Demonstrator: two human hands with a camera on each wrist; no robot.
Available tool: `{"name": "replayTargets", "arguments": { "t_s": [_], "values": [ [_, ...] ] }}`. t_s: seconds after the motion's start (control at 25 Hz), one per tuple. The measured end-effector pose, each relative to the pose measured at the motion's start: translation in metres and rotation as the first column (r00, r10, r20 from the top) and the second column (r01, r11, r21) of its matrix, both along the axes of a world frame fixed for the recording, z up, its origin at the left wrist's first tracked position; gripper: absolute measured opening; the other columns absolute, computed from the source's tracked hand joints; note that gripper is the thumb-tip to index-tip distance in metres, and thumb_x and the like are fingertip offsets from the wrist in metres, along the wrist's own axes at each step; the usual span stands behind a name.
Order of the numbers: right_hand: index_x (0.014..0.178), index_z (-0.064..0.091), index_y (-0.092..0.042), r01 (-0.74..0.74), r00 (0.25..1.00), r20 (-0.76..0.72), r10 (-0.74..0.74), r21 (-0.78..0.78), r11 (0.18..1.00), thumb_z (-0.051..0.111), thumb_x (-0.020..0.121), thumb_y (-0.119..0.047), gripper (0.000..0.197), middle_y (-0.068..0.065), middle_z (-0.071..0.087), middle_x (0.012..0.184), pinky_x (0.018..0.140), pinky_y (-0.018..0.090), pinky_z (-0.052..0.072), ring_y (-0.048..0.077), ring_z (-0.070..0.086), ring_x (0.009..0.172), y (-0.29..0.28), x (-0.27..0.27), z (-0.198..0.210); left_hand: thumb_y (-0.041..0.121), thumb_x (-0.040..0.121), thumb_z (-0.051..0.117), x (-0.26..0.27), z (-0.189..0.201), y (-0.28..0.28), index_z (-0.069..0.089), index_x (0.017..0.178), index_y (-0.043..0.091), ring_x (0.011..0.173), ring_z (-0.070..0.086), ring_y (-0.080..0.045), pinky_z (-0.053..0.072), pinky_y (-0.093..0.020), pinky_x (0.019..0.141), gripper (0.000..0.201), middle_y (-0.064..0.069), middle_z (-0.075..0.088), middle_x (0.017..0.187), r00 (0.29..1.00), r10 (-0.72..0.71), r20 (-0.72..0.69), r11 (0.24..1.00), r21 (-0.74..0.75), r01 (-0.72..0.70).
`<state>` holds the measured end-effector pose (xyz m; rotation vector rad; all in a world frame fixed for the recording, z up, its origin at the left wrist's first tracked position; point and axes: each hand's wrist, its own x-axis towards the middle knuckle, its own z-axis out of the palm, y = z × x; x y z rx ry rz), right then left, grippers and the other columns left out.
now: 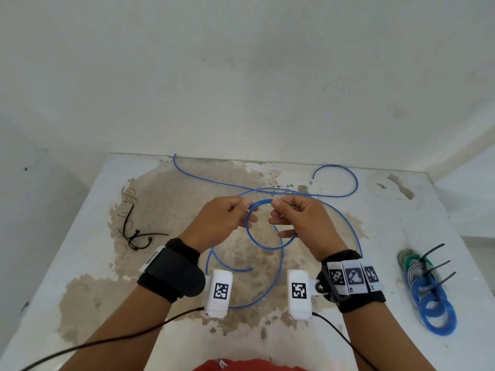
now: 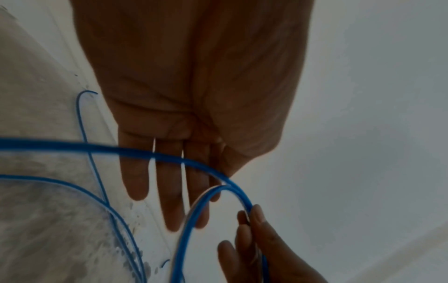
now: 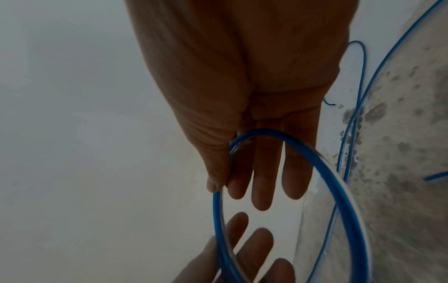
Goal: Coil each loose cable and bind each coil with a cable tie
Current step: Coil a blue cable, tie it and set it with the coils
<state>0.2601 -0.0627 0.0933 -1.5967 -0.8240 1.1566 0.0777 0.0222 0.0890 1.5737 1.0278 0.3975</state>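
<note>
A: Where is the cable (image 1: 281, 253)?
B: Blue, mid-frame in the head view; one small loop hangs between both hands above the table (image 1: 80, 236); the loose rest trails over the stained top toward the upper middle and upper right, and one big bend sweeps down past the wrist cameras.

A: And the hands?
B: The left hand (image 1: 219, 223) pinches the loop's top between thumb and forefinger; its other fingers (image 2: 169, 191) lie straight behind the strand in the left wrist view; the right hand (image 1: 300, 223) pinches the same top just beside it, thumb (image 3: 214, 183) pressed on the cable, the remaining fingers loose with the loop's lower side crossing them.

A: Anything else on the table?
B: Black ties (image 1: 136, 236) lie at centre left, apart from the cable; at lower right sits a row of bound coils (image 1: 428, 298), blue nearest, then pale and green ones, each with a black tie tail sticking out.
</note>
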Motion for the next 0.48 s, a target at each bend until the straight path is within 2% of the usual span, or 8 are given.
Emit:
{"name": "replayTargets", "arguments": {
  "t_s": [0.08,0.12,0.2,0.28,0.4,0.48],
  "values": [
    [0.097,0.075,-0.014,-0.044,0.999,0.032,0.044,0.0,0.999,0.072,0.093,-0.029,0.016,0.003,0.077,0.083,0.061,0.033,0.061,0.02,0.077,0.083,0.001,-0.001,0.002,0.02,0.108,0.037,0.005,0.006,0.0,0.069,0.114,0.012,0.088,0.075,-0.023,0.056,-0.035,0.091,0.034,-0.006,0.078,0.096,0.998,-0.054,0.04,0.989,-0.133,0.059],
    [0.096,0.075,-0.015,-0.057,0.997,0.047,0.057,0.004,0.998,0.072,0.093,-0.03,0.015,0.004,0.077,0.084,0.06,0.032,0.06,0.02,0.077,0.082,0.001,-0.002,0.003,0.022,0.108,0.036,0.007,0.009,0.0,0.068,0.111,0.009,0.083,0.074,-0.025,0.057,-0.034,0.087,0.035,-0.007,0.077,0.093,0.996,-0.067,0.058,0.983,-0.17,0.076],
    [0.096,0.074,-0.018,-0.065,0.996,0.06,0.065,0.003,0.998,0.071,0.094,-0.033,0.016,0.003,0.078,0.086,0.061,0.031,0.059,0.019,0.077,0.082,0.001,-0.003,0.007,0.028,0.108,0.039,0.01,0.012,-0.001,0.066,0.097,0.009,0.069,0.069,-0.02,0.057,-0.034,0.077,0.035,-0.001,0.069,0.074,0.994,-0.092,0.05,0.99,-0.104,0.097],
    [0.101,0.075,-0.019,-0.096,0.993,0.069,0.098,-0.028,0.995,0.068,0.096,-0.037,0.02,0.001,0.078,0.09,0.063,0.031,0.059,0.017,0.077,0.084,0.0,-0.001,0.01,0.029,0.107,0.042,0.009,0.01,0.0,0.062,0.087,0.013,0.058,0.059,-0.012,0.056,-0.038,0.074,0.033,0.01,0.053,0.059,0.995,-0.094,0.035,0.995,-0.014,0.094],
    [0.106,0.074,-0.019,-0.15,0.985,0.078,0.154,-0.06,0.987,0.064,0.098,-0.036,0.022,-0.001,0.079,0.093,0.071,0.032,0.059,0.015,0.076,0.088,-0.001,0.003,0.012,0.03,0.107,0.041,0.007,0.009,0.001,0.06,0.086,0.013,0.049,0.041,-0.006,0.055,-0.035,0.066,0.033,0.014,0.038,0.054,0.995,-0.089,0.056,0.995,-0.031,0.09],
    [0.105,0.075,-0.019,-0.15,0.984,0.083,0.155,-0.056,0.987,0.065,0.098,-0.035,0.021,-0.001,0.079,0.092,0.075,0.036,0.061,0.014,0.076,0.088,-0.001,0.005,0.01,0.032,0.107,0.042,0.007,0.012,0.0,0.059,0.089,0.011,0.049,0.035,-0.006,0.049,-0.031,0.062,0.033,0.014,0.034,0.055,0.993,-0.066,0.095,0.993,-0.096,0.075]
  ]
}}
